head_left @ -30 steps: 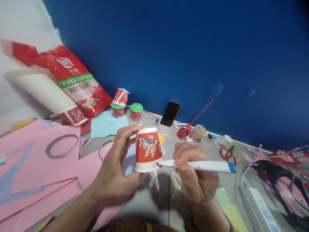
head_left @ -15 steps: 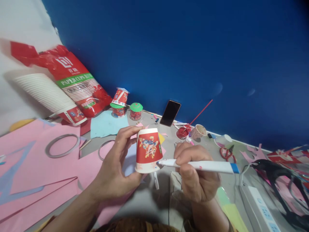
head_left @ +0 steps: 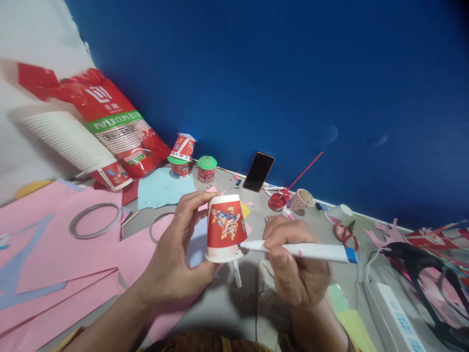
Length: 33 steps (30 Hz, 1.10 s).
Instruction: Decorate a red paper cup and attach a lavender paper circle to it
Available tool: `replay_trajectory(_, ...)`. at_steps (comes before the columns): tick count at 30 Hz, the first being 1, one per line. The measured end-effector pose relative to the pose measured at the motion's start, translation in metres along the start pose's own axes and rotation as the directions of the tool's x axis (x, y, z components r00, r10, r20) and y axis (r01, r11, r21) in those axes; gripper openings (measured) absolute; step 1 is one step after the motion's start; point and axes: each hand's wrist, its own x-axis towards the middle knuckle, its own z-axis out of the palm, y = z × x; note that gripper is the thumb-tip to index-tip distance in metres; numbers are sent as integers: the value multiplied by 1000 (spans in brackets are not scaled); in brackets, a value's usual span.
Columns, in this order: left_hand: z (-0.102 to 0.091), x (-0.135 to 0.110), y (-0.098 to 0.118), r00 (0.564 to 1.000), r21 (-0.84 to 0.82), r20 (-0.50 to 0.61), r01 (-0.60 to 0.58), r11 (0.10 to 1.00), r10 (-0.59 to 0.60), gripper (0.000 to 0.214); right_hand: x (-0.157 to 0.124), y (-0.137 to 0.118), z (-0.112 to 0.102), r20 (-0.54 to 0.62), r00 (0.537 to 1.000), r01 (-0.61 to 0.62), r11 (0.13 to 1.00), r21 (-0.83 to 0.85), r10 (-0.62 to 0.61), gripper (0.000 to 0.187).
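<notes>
My left hand (head_left: 183,249) grips a red and white paper cup (head_left: 225,227), turned upside down, with a cartoon figure printed on its side. Fingers lie along its far left side and the thumb is under the rim. Pinched in my right hand (head_left: 296,259) is a white marker (head_left: 315,252) with a blue end. Its blue tip touches, or nearly touches, the white band near the cup's rim, where faint pinkish marks show. Below the cup, another white marker (head_left: 237,274) lies on the table, partly hidden.
Pink paper sheets (head_left: 44,254) and a tape ring (head_left: 95,221) lie left, near stacked paper cups (head_left: 69,142) and a red cup bag (head_left: 113,117). A phone (head_left: 258,171) leans on the blue wall. Red scissors (head_left: 344,234) and a white power strip (head_left: 397,313) are right.
The marker in my right hand has shifted slightly left, its tip staying by the cup's white band. The cup and my left hand look nearly unmoved.
</notes>
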Motion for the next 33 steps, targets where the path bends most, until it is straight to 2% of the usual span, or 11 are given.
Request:
replay_trajectory(9, -1, 1, -2, 1000, 18, 10, -5, 1000, 5, 95, 2, 0, 4, -75, 997, 17, 1000, 4, -17, 9)
replay_trajectory(18, -1, 0, -2, 1000, 6, 26, -3, 1000, 3, 93, 0, 0, 2, -13, 1000, -1, 1000, -24, 0, 6)
replay_trajectory(33, -2, 0, -3, 999, 62, 31, -17, 998, 15, 92, 1, 0, 3, -51, 998, 38, 999, -33, -40, 7)
